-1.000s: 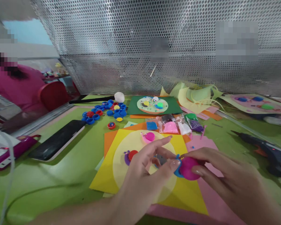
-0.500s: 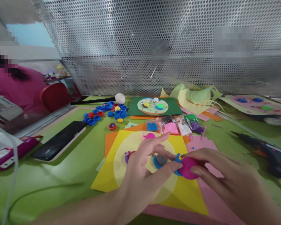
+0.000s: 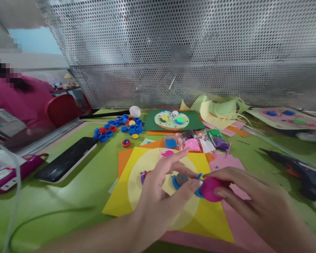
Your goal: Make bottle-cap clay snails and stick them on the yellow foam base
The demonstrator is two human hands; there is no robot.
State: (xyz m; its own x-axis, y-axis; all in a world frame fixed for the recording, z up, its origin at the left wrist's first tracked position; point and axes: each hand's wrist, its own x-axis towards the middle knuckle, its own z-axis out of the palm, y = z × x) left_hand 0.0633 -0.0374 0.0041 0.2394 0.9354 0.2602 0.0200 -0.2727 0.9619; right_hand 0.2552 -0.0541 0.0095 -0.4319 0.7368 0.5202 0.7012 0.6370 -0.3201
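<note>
My right hand (image 3: 255, 202) pinches a round magenta cap (image 3: 211, 190) between thumb and fingers. Blue clay (image 3: 199, 192) with small upright feelers is joined to the cap's left side, giving it a snail shape. My left hand (image 3: 155, 193) has its thumb and a finger closed on this blue clay, another finger raised. Both hands are above a pale round paper (image 3: 134, 191) on a yellow sheet (image 3: 118, 200). On that round lie a snail with a grey shell and blue body (image 3: 182, 180), a pink snail (image 3: 169, 153) and a purple one (image 3: 142, 178), partly hidden by my left hand.
Bagged clay (image 3: 191, 144) and bottle caps (image 3: 133, 130) lie behind the sheet. A glue gun (image 3: 297, 172) is at right; a phone (image 3: 68, 158) and a magenta power strip (image 3: 21, 172) at left. A perforated metal panel (image 3: 147, 52) stands behind. A person in pink (image 3: 23, 98) sits at far left.
My left thumb has shifted slightly along the blue clay, uncovering a bit more of the magenta cap's edge. Otherwise the hands and objects look nearly the same.
</note>
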